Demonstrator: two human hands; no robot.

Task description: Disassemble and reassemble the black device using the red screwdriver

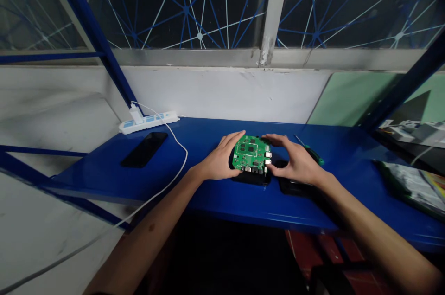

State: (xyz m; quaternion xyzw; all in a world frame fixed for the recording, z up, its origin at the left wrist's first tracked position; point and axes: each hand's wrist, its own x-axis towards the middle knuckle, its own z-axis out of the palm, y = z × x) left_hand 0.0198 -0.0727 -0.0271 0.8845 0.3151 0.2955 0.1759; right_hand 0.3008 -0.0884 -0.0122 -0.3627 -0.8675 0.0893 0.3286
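A green circuit board with metal ports along its right and near edges is held between my two hands, over a black plastic case part. My left hand grips the board's left side, fingers at the far corner and thumb at the near one. Curled around the right side, my right hand has its thumb by the ports and its fingertips at the far corner. Another black piece lies under my right hand, partly hidden by it. Just beyond that hand is a screwdriver with a green handle.
On the blue table, a black phone lies at left. A white power strip with a plugged-in charger stands behind it, its white cable running across the table. A plastic packet lies at right. Blue frame posts flank the table.
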